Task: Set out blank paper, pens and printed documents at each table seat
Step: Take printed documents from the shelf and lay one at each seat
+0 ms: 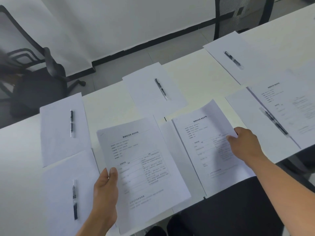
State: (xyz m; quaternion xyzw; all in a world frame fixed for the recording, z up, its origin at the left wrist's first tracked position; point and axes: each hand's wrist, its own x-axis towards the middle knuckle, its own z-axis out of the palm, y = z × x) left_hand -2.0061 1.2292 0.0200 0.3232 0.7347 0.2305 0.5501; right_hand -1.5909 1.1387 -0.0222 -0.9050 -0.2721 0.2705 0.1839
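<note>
My left hand (104, 189) grips the left edge of a stack of printed documents (143, 167), held above the near edge of the white table (196, 77). My right hand (245, 143) pinches the right edge of one printed document (208, 147) that lies on a blank sheet (172, 143) at the near middle seat, its top corner curled up. Blank sheets with black pens lie at other seats: near left pen (75, 200), far left pen (71, 122), far middle pen (161, 88), far right pen (233, 60). At the near right seat a printed document (289, 106) lies beside a pen (276, 122).
A black office chair (34, 77) stands beyond the table at the left, and a mesh chair back (242, 16) at the far right. A dark chair seat (230, 210) sits below the near table edge. A white wall with black skirting runs behind.
</note>
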